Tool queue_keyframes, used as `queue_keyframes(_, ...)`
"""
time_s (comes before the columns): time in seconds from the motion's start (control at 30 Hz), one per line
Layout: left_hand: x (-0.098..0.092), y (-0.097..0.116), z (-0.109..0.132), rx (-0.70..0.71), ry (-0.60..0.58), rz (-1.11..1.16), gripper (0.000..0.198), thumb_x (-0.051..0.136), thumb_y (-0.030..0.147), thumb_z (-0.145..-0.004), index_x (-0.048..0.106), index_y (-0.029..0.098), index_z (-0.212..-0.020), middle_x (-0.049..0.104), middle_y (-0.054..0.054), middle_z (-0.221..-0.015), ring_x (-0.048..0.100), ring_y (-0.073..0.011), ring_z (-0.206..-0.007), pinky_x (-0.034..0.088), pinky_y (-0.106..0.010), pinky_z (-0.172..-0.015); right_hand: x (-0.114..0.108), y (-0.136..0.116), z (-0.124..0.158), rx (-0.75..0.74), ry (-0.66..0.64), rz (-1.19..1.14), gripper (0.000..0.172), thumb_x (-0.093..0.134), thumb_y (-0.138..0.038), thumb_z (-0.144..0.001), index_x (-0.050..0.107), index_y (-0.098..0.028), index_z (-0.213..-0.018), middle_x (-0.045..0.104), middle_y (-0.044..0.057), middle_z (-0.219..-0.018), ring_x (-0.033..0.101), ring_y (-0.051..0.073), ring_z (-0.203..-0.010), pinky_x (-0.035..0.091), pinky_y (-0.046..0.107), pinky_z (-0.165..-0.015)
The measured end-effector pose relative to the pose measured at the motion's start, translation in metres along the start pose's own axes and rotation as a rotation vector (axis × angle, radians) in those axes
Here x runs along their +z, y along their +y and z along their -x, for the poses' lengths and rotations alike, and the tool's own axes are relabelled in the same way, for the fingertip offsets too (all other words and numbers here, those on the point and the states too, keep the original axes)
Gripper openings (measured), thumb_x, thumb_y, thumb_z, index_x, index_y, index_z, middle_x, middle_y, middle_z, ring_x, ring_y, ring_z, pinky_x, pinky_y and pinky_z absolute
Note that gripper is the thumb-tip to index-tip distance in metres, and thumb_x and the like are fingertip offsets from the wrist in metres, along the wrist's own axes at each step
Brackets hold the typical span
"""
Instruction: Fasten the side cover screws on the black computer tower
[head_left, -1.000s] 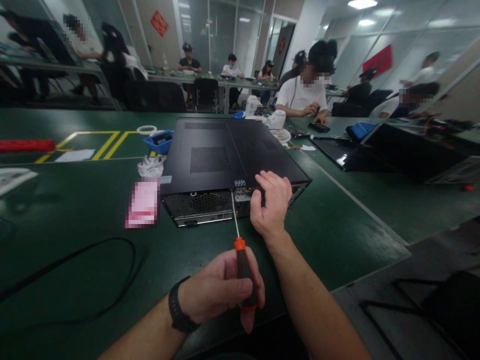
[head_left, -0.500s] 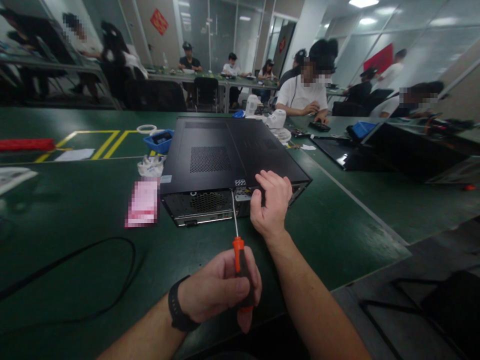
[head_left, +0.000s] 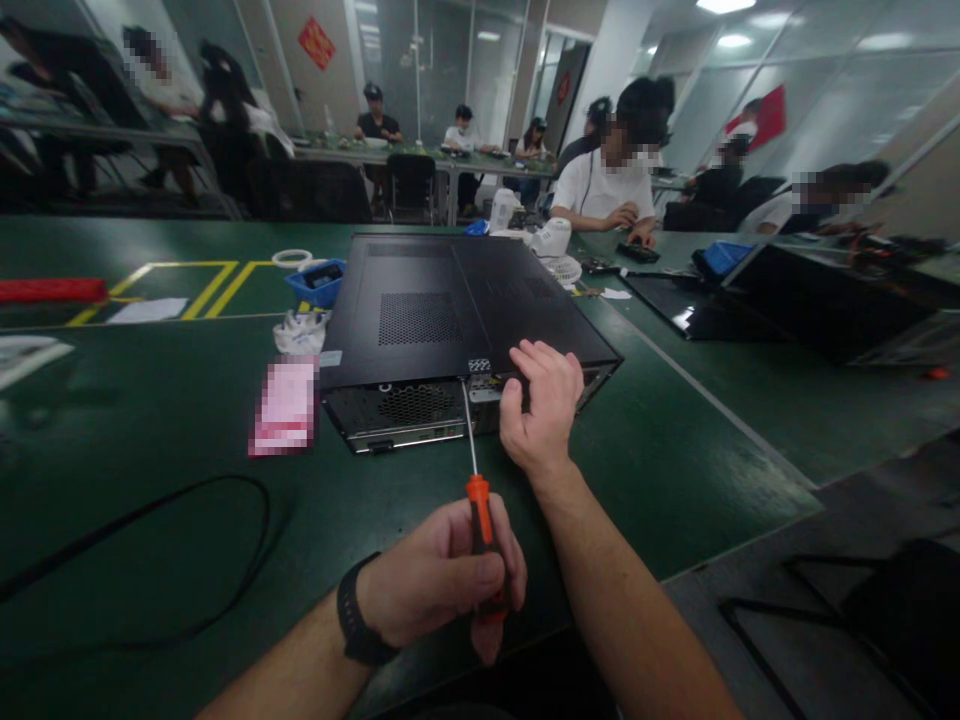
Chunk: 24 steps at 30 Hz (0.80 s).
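Observation:
A black computer case (head_left: 517, 300) lies flat on the green table, its rear side towards me. My left hand (head_left: 450, 575) is wrapped round the orange and dark handle of a screwdriver (head_left: 477, 500). The shaft points away from me, and its tip meets the rear edge of the case under the top cover; the screw head there is too small to make out. Beside it, my right hand (head_left: 544, 405) rests on the case's rear right edge, with fingers lying on the cover and thumb apart. It holds nothing that I can see.
Left of the case are a pink packet (head_left: 285, 405), white gloves (head_left: 300, 332) and a blue tray (head_left: 318, 285). A black cable (head_left: 255, 490) curves over the table at the left. Beyond the case stands a small white fan (head_left: 551, 240). A co-worker (head_left: 604, 190) sits across the table.
The screwdriver handle has turned a little in my left hand, its orange stripe shifting right. The tip stays at the same place. My right hand has hardly moved.

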<state>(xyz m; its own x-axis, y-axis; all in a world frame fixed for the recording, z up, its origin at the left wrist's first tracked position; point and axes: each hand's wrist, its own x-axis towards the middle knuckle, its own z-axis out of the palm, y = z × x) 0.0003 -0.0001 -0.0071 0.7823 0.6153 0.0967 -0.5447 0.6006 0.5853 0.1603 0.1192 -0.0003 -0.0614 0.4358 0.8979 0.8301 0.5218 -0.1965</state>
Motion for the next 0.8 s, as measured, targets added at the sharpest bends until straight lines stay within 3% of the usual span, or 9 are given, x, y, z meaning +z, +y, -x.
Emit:
queue_keyframes(0.2, 0.0017, 0.0018, 0.0009, -0.001, -0.033, 0.039, 0.031, 0.078, 0.031, -0.084, 0.065, 0.013, -0.106, 0.072, -0.007, -0.086, 0.068, -0.0109, -0.061, 0.057, -0.019, -0.054, -0.0006, 0.0001, -0.0001, -0.001, 0.003, -0.001, 0.034, 0.051, -0.025, -0.094, 0.062, -0.022, -0.127, 0.071, 0.008, -0.13, 0.06, 0.024, -0.13, 0.031, 0.049, -0.12)
queue_keyframes(0.33, 0.0024, 0.0039, 0.0009, -0.014, -0.001, 0.008, 0.028, 0.079, 0.029, -0.083, 0.066, 0.012, -0.1, 0.07, -0.006, -0.084, 0.067, -0.0104, -0.058, 0.057, -0.019, -0.052, 0.0001, 0.0006, 0.0003, -0.005, 0.005, -0.003, 0.034, 0.051, -0.025, -0.095, 0.062, -0.022, -0.126, 0.071, 0.009, -0.129, 0.06, 0.024, -0.13, 0.031, 0.049, -0.121)
queue_keyframes(0.47, 0.0002, 0.0018, 0.0, 0.006, -0.042, 0.018, 0.022, 0.075, 0.029, -0.087, 0.063, 0.013, -0.094, 0.07, -0.004, -0.083, 0.065, -0.0091, -0.05, 0.053, -0.017, -0.047, 0.0004, 0.0008, 0.0003, 0.001, -0.003, 0.005, 0.034, 0.051, -0.026, -0.095, 0.062, -0.022, -0.127, 0.071, 0.008, -0.13, 0.06, 0.024, -0.13, 0.032, 0.049, -0.12)
queue_keyframes(0.7, 0.0003, 0.0018, 0.0021, -0.012, -0.034, 0.046, 0.033, 0.079, 0.028, -0.082, 0.065, 0.013, -0.108, 0.073, -0.008, -0.087, 0.068, -0.012, -0.06, 0.055, -0.02, -0.054, -0.0001, 0.0005, 0.0005, 0.008, -0.006, 0.006, 0.036, 0.051, -0.025, -0.094, 0.062, -0.023, -0.128, 0.07, 0.008, -0.13, 0.06, 0.023, -0.13, 0.032, 0.049, -0.121)
queue_keyframes(0.8, 0.0021, 0.0027, 0.0025, -0.027, 0.0, 0.016, 0.031, 0.08, 0.027, -0.08, 0.067, 0.012, -0.104, 0.072, -0.007, -0.086, 0.066, -0.0111, -0.06, 0.055, -0.02, -0.054, -0.0001, 0.0002, 0.0004, 0.007, -0.011, 0.021, 0.035, 0.049, -0.026, -0.094, 0.062, -0.023, -0.127, 0.071, 0.008, -0.129, 0.06, 0.024, -0.13, 0.032, 0.05, -0.12)
